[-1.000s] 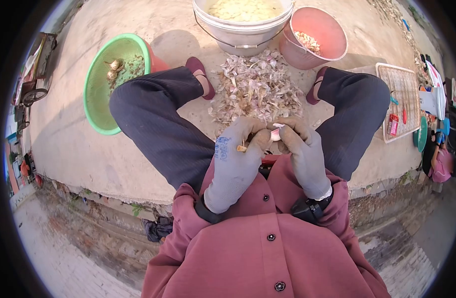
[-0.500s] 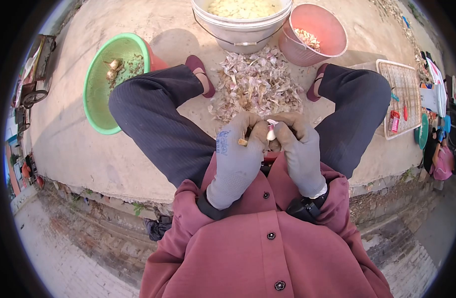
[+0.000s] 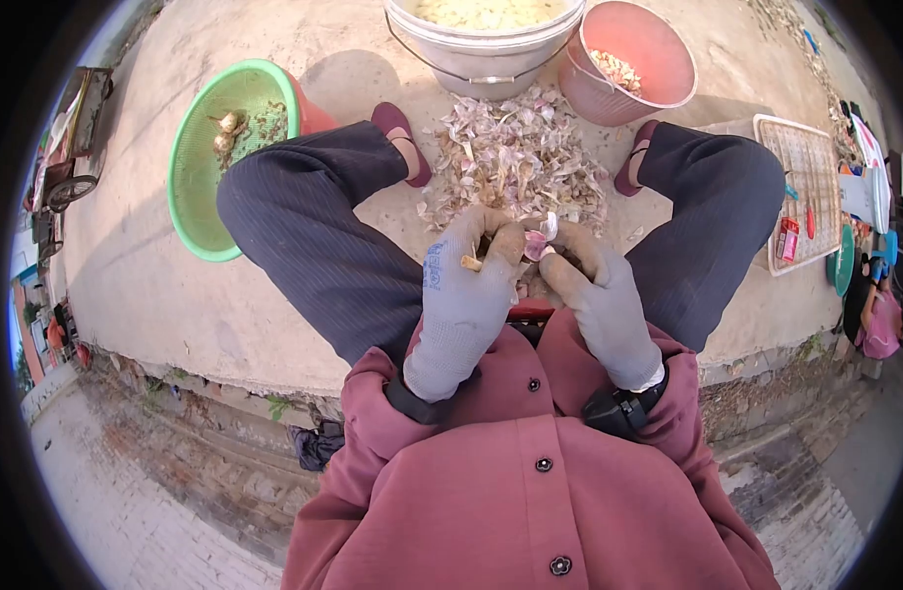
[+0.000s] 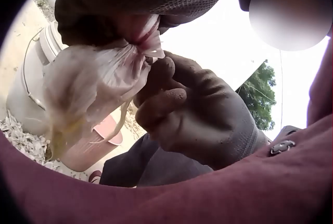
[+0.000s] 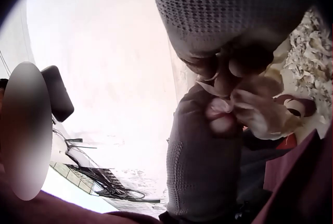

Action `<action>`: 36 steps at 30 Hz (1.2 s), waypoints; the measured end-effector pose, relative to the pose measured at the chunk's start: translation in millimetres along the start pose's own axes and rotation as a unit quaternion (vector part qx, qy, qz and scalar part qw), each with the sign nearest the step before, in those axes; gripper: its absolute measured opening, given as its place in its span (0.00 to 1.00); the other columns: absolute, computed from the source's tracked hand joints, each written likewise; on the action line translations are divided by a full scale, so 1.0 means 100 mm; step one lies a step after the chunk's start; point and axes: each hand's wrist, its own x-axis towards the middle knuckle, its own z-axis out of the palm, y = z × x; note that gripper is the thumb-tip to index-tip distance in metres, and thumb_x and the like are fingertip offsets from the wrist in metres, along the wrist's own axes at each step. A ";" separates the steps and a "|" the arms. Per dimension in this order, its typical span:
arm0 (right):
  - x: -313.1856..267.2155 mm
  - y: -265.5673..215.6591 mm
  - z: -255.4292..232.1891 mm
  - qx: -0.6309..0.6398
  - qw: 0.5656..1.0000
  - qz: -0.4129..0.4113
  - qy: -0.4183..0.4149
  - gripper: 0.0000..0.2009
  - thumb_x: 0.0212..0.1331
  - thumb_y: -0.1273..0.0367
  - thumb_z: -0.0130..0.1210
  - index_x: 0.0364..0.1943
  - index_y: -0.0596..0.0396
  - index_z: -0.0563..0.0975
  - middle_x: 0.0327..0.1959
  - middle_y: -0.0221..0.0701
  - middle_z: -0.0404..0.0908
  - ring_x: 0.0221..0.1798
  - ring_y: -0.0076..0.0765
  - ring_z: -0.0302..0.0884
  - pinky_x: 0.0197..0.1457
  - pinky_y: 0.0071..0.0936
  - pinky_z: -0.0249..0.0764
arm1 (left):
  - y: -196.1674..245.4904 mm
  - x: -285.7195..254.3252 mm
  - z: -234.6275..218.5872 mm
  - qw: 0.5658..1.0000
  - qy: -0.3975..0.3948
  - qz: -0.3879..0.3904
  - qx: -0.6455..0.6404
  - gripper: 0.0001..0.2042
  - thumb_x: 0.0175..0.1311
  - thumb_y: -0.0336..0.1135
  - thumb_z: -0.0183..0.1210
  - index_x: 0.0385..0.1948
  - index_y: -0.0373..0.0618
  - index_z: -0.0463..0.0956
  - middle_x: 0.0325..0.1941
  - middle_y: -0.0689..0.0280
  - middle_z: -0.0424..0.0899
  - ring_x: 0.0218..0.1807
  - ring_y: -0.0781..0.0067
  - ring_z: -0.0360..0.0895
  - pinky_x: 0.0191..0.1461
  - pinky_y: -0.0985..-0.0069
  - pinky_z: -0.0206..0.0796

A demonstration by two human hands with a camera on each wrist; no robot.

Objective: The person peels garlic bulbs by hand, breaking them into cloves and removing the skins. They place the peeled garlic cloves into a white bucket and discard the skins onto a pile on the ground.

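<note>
Both hands wear grey work gloves with soiled fingers and meet in front of the lap. My left hand [image 3: 461, 305] grips a garlic bulb, its cut stem [image 3: 471, 264] poking out beside the thumb. Loose papery skin [image 4: 93, 86] hangs from the bulb in the left wrist view. My right hand [image 3: 609, 310], right against the left fingertips, pinches a pink-and-white garlic clove [image 3: 538, 246] with skin on it. In the right wrist view the clove [image 5: 222, 125] shows between the gloves. Most of the bulb is hidden by the left fingers.
A heap of garlic skins [image 3: 515, 162] lies between the feet. Behind it stand a white bucket [image 3: 486, 61] of pale cloves and a pink bucket [image 3: 609, 108] with cloves inside. A green basket [image 3: 191, 206] with garlic bulbs is at left, a crate [image 3: 795, 157] at right.
The clove between the hands has turned, and a flap of its skin now stands up at the right fingertips. Both hands have risen slightly in the head view, staying together.
</note>
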 end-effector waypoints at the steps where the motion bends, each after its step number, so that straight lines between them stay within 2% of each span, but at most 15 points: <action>1: 0.02 0.00 -0.06 0.001 0.999 0.029 -0.013 0.16 0.72 0.68 0.49 0.58 0.64 0.75 0.44 0.31 0.81 0.39 0.18 0.74 0.43 0.18 0.72 | 0.03 0.00 -0.03 1.000 -0.008 0.009 -0.009 0.08 0.70 0.33 0.58 0.33 0.37 0.77 0.24 0.65 0.77 0.27 0.77 0.73 0.31 0.74 0.65; 4: 0.00 0.10 -0.15 0.045 0.998 0.039 -0.007 0.16 0.73 0.65 0.47 0.54 0.62 0.76 0.41 0.30 0.80 0.35 0.18 0.70 0.40 0.18 0.68 | -0.03 0.07 -0.10 0.998 0.000 0.034 -0.056 0.09 0.71 0.34 0.58 0.33 0.37 0.78 0.23 0.71 0.75 0.26 0.85 0.68 0.30 0.79 0.62; 8: 0.00 0.22 -0.23 0.118 0.992 0.002 0.052 0.15 0.75 0.62 0.46 0.44 0.60 0.78 0.36 0.28 0.79 0.32 0.18 0.67 0.39 0.19 0.67 | 0.05 0.11 -0.21 0.994 0.016 -0.035 -0.098 0.12 0.72 0.39 0.58 0.33 0.39 0.78 0.25 0.75 0.73 0.28 0.86 0.66 0.31 0.82 0.59; 11: -0.02 0.15 -0.16 0.041 0.997 -0.001 0.063 0.14 0.73 0.61 0.51 0.42 0.59 0.78 0.32 0.25 0.76 0.30 0.17 0.66 0.35 0.20 0.66 | -0.37 0.10 -0.29 0.976 -0.028 -0.040 -0.212 0.14 0.75 0.42 0.55 0.41 0.39 0.78 0.31 0.72 0.77 0.34 0.85 0.72 0.37 0.82 0.66; 14: -0.01 -0.03 0.03 -0.057 0.997 -0.028 0.047 0.12 0.67 0.63 0.57 0.45 0.58 0.78 0.29 0.24 0.76 0.28 0.17 0.66 0.32 0.22 0.65 | -0.58 0.04 -0.29 0.962 -0.126 0.053 -0.235 0.17 0.77 0.44 0.52 0.54 0.39 0.74 0.40 0.68 0.79 0.41 0.82 0.76 0.46 0.81 0.72; 17: 0.03 -0.23 0.10 -0.182 0.982 -0.044 0.021 0.14 0.62 0.66 0.61 0.48 0.57 0.79 0.26 0.25 0.75 0.26 0.17 0.66 0.31 0.22 0.66 | -0.16 0.08 -0.24 0.950 -0.148 -0.134 -0.239 0.27 0.75 0.44 0.56 0.68 0.37 0.61 0.56 0.62 0.76 0.52 0.76 0.76 0.56 0.76 0.72; 18: 0.06 -0.26 0.10 -0.240 0.970 -0.035 0.005 0.15 0.59 0.67 0.62 0.49 0.57 0.79 0.25 0.25 0.74 0.26 0.17 0.67 0.31 0.22 0.67 | -0.05 0.09 -0.23 0.951 -0.147 -0.130 -0.240 0.27 0.75 0.44 0.56 0.68 0.37 0.61 0.56 0.62 0.76 0.52 0.76 0.76 0.56 0.76 0.72; 20: 0.12 -0.18 0.06 -0.264 0.963 -0.050 0.027 0.14 0.60 0.68 0.62 0.48 0.58 0.79 0.25 0.27 0.76 0.25 0.16 0.67 0.31 0.22 0.67 | 0.08 0.06 -0.20 0.958 -0.176 -0.052 -0.220 0.31 0.69 0.42 0.63 0.67 0.37 0.62 0.59 0.60 0.73 0.56 0.73 0.75 0.57 0.75 0.71; 22: 0.17 -0.13 -0.01 -0.145 0.987 -0.014 0.060 0.12 0.62 0.68 0.60 0.47 0.58 0.79 0.27 0.28 0.79 0.26 0.16 0.68 0.31 0.23 0.68 | 0.13 -0.02 -0.15 0.959 -0.168 -0.049 -0.221 0.34 0.61 0.37 0.68 0.66 0.37 0.62 0.58 0.58 0.73 0.57 0.70 0.74 0.58 0.75 0.69; 25: 0.10 -0.07 0.01 -0.165 0.983 -0.071 0.045 0.10 0.64 0.70 0.59 0.45 0.59 0.80 0.28 0.30 0.81 0.25 0.17 0.70 0.30 0.23 0.68 | 0.04 -0.10 -0.05 0.994 -0.103 0.009 -0.018 0.33 0.52 0.27 0.67 0.63 0.37 0.65 0.57 0.53 0.73 0.58 0.63 0.74 0.62 0.69 0.67; 26: 0.10 -0.07 0.03 -0.160 0.984 -0.072 0.041 0.10 0.64 0.70 0.59 0.45 0.59 0.80 0.28 0.31 0.80 0.24 0.17 0.70 0.29 0.22 0.68 | -0.06 -0.07 -0.03 0.987 -0.068 0.126 0.074 0.31 0.50 0.25 0.67 0.60 0.38 0.68 0.58 0.51 0.73 0.59 0.54 0.74 0.63 0.66 0.67; 28: 0.12 -0.02 0.03 -0.148 0.984 -0.083 0.056 0.09 0.64 0.71 0.59 0.45 0.59 0.80 0.28 0.32 0.81 0.24 0.18 0.70 0.29 0.23 0.69 | -0.11 -0.05 0.00 0.972 -0.048 0.195 0.120 0.30 0.48 0.25 0.67 0.58 0.38 0.70 0.59 0.50 0.73 0.59 0.47 0.73 0.64 0.64 0.66; 31: 0.01 -0.19 0.09 -0.152 0.979 -0.103 0.090 0.10 0.61 0.71 0.60 0.45 0.57 0.81 0.30 0.34 0.81 0.27 0.26 0.76 0.32 0.28 0.72 | -0.09 -0.04 -0.01 0.955 -0.042 0.239 0.171 0.29 0.48 0.25 0.67 0.57 0.39 0.71 0.60 0.50 0.73 0.61 0.46 0.73 0.63 0.62 0.67; 33: -0.03 -0.32 0.11 -0.297 0.928 -0.222 0.029 0.11 0.57 0.71 0.62 0.45 0.55 0.81 0.34 0.36 0.81 0.33 0.37 0.81 0.37 0.33 0.74 | -0.09 -0.05 0.00 0.955 -0.043 0.252 0.153 0.29 0.48 0.26 0.68 0.56 0.39 0.71 0.60 0.50 0.73 0.62 0.45 0.73 0.63 0.60 0.67; 36: 0.05 -0.20 0.06 -0.359 0.899 -0.253 0.014 0.14 0.53 0.71 0.64 0.45 0.53 0.81 0.36 0.37 0.81 0.39 0.45 0.82 0.40 0.35 0.76 | -0.08 -0.03 0.02 0.946 -0.040 0.282 0.156 0.28 0.49 0.26 0.68 0.57 0.40 0.72 0.60 0.49 0.73 0.62 0.45 0.73 0.62 0.60 0.68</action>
